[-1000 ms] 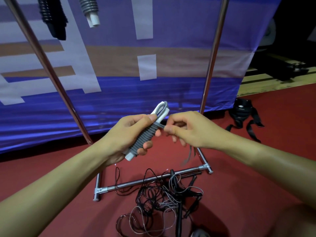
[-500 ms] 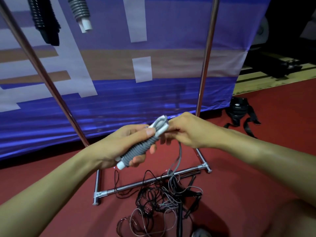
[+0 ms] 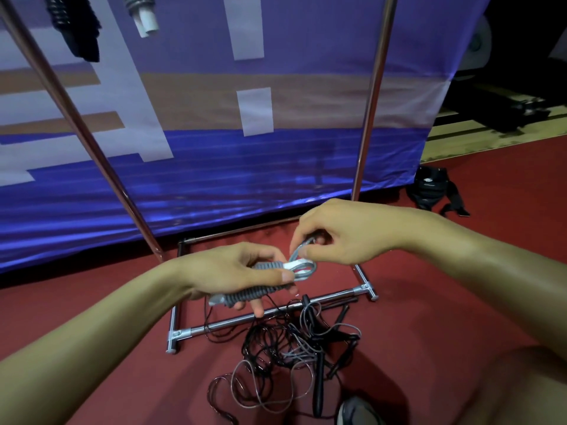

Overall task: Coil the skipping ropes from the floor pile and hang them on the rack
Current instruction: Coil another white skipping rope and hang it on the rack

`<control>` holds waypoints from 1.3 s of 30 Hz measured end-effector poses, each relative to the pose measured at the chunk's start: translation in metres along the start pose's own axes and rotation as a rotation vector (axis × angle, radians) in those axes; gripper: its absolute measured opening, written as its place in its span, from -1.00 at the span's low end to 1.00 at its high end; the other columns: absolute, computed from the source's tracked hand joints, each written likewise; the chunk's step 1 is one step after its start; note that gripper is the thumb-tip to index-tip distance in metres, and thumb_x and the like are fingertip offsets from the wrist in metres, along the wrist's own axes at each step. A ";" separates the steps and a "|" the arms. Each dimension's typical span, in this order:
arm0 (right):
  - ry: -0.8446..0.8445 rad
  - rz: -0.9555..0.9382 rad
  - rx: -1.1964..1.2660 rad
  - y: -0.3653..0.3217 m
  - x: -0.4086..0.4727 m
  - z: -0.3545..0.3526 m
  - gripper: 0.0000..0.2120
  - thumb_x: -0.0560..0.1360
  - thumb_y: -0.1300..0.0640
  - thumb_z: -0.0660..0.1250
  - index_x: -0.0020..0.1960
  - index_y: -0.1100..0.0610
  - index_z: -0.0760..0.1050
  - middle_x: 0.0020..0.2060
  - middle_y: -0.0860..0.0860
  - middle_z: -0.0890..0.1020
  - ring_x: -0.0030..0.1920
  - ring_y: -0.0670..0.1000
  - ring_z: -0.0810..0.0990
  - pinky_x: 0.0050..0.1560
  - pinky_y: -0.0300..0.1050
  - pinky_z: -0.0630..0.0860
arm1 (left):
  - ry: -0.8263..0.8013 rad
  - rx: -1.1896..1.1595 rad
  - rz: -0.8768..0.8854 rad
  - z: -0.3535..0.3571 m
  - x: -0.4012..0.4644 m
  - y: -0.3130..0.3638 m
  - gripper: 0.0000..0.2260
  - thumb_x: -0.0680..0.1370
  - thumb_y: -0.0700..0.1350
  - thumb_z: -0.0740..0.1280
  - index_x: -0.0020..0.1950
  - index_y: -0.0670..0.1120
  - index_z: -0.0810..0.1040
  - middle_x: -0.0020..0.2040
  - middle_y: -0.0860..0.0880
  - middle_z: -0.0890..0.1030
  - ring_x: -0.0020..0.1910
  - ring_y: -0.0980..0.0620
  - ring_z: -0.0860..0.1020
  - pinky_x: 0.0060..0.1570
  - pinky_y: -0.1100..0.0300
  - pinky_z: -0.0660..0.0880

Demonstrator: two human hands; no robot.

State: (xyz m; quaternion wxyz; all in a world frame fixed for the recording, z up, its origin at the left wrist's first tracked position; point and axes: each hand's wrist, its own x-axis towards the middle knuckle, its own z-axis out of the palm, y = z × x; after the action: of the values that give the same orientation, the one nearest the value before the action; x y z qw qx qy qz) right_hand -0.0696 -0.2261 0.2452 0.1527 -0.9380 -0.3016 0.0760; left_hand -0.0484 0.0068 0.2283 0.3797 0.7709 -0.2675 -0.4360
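My left hand (image 3: 233, 273) grips the grey ribbed handles (image 3: 245, 295) of a skipping rope, held roughly level above the floor. Short grey loops of that rope (image 3: 302, 266) stick out past my left thumb. My right hand (image 3: 340, 233) pinches one loop of the grey cord just above them. Below my hands a tangled pile of black and grey skipping ropes (image 3: 285, 348) lies on the red floor, partly over the rack's front base bar. The metal rack (image 3: 371, 96) stands in front of me, with hung rope handles (image 3: 142, 13) at the top left.
A blue and white banner (image 3: 214, 148) hangs behind the rack. The rack's base frame (image 3: 175, 332) lies on the red floor. A black strap bundle (image 3: 432, 188) sits at the right. A dark shoe (image 3: 357, 411) shows at the bottom edge.
Both hands have dropped lower toward the floor pile. The handles have tilted from steeply upright to nearly level. My right hand has moved above the loops and pinches the cord there.
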 end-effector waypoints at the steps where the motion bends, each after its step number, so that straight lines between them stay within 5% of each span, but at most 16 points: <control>1: -0.011 0.019 0.004 0.001 0.000 0.001 -0.85 0.60 -0.02 0.34 0.07 -0.12 0.68 -0.15 -0.17 0.65 -0.14 -0.13 0.59 -0.07 -0.22 0.49 | 0.015 0.010 0.006 0.001 0.002 -0.001 -0.76 0.65 0.02 0.35 0.19 -0.12 0.54 0.13 0.06 0.73 -0.25 -0.06 0.69 -0.48 0.25 0.43; 3: 0.028 0.018 -0.026 0.000 0.001 0.002 -0.86 0.62 -0.01 0.34 0.06 -0.09 0.68 -0.14 -0.18 0.63 -0.13 -0.15 0.57 -0.04 -0.22 0.47 | 0.036 -0.008 0.010 0.004 0.006 -0.002 -0.73 0.64 0.05 0.34 0.20 -0.12 0.51 0.16 0.02 0.72 -0.19 -0.15 0.70 -0.47 0.24 0.47; 7: 0.144 -0.016 -0.257 -0.011 0.003 0.000 -0.83 0.64 -0.08 0.28 0.08 -0.10 0.64 -0.09 -0.12 0.63 0.01 0.01 0.62 0.01 0.08 0.57 | 0.014 -0.178 -0.032 0.008 0.010 0.004 -0.68 0.68 0.11 0.21 0.32 -0.08 0.44 0.13 -0.08 0.72 -0.19 -0.22 0.72 -0.32 0.09 0.67; 11: 0.286 -0.025 -0.488 -0.020 0.001 -0.004 -0.76 0.67 -0.10 0.20 0.12 -0.06 0.61 -0.07 -0.06 0.62 0.01 0.13 0.64 -0.10 0.10 0.59 | 0.065 -0.306 0.062 0.007 0.013 0.008 -0.64 0.66 0.10 0.21 0.37 -0.06 0.42 0.01 -0.13 0.69 -0.31 -0.16 0.68 -0.27 -0.06 0.70; 15: 0.529 0.001 -0.348 -0.023 -0.003 -0.008 -0.80 0.63 0.04 0.31 0.19 0.03 0.64 -0.03 0.01 0.51 -0.14 0.11 0.59 -0.20 0.06 0.58 | 0.236 -0.480 0.183 -0.003 0.014 0.016 -0.71 0.69 0.06 0.21 0.29 -0.11 0.44 -0.07 -0.11 0.58 -0.38 -0.04 0.53 -0.40 0.12 0.57; 19: 0.652 0.080 -0.178 -0.021 -0.001 -0.016 -0.83 0.60 0.07 0.36 0.19 0.02 0.60 -0.10 -0.06 0.52 -0.12 0.12 0.61 -0.13 0.07 0.58 | 0.451 -0.554 0.257 -0.007 0.019 0.037 -0.61 0.71 0.12 0.15 0.24 -0.19 0.47 -0.12 -0.11 0.62 -0.39 -0.09 0.62 -0.42 0.14 0.58; 22: 0.640 0.082 -0.194 -0.018 0.004 -0.023 -0.92 0.62 0.05 0.31 0.06 0.05 0.50 -0.15 -0.03 0.59 -0.10 0.17 0.61 -0.12 0.14 0.55 | 0.537 -0.551 0.259 -0.007 0.022 0.046 -0.55 0.69 0.20 0.14 0.11 -0.19 0.51 -0.26 -0.09 0.64 -0.46 -0.08 0.63 -0.49 0.17 0.55; 27: 0.521 0.095 -0.197 -0.012 0.018 -0.015 -0.88 0.67 0.06 0.25 0.05 0.10 0.37 -0.20 -0.01 0.55 -0.14 0.23 0.58 -0.18 0.14 0.49 | 0.584 -0.548 0.284 -0.017 0.025 0.028 -0.55 0.66 0.19 0.23 0.21 -0.21 0.47 -0.22 -0.09 0.60 -0.44 -0.11 0.54 -0.43 0.15 0.50; 32: 0.477 0.154 0.093 0.001 0.039 -0.008 -0.64 0.73 0.02 0.11 -0.19 0.09 0.45 -0.29 0.00 0.51 -0.22 -0.04 0.46 -0.13 -0.11 0.31 | 0.632 -0.555 0.309 -0.032 0.034 0.018 -0.69 0.70 0.04 0.23 0.07 -0.24 0.44 -0.25 -0.13 0.61 -0.51 -0.09 0.49 -0.50 0.20 0.39; 36: 0.419 0.168 0.162 0.016 0.045 -0.006 -0.78 0.67 0.04 0.29 -0.14 -0.11 0.57 -0.22 -0.12 0.59 -0.11 -0.16 0.56 -0.09 -0.33 0.38 | 0.568 -0.597 0.329 -0.033 0.042 0.008 -0.75 0.70 0.02 0.22 -0.07 -0.10 0.51 -0.25 -0.16 0.61 -0.56 -0.08 0.46 -0.53 0.23 0.37; 39: 0.371 0.130 0.195 0.026 0.049 -0.004 -0.83 0.65 0.13 0.33 -0.12 0.03 0.58 -0.29 -0.13 0.60 -0.25 -0.18 0.62 -0.21 -0.41 0.39 | 0.473 -0.631 0.330 -0.035 0.049 0.000 -0.64 0.64 0.15 0.26 0.04 -0.17 0.50 -0.27 -0.15 0.58 -0.58 -0.05 0.44 -0.54 0.25 0.38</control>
State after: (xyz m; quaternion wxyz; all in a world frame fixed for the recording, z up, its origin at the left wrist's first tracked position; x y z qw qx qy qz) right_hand -0.0151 -0.2185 0.2375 0.2903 -0.9342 -0.1986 -0.0594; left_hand 0.0055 -0.0172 0.2172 0.7123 0.6427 -0.1463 -0.2411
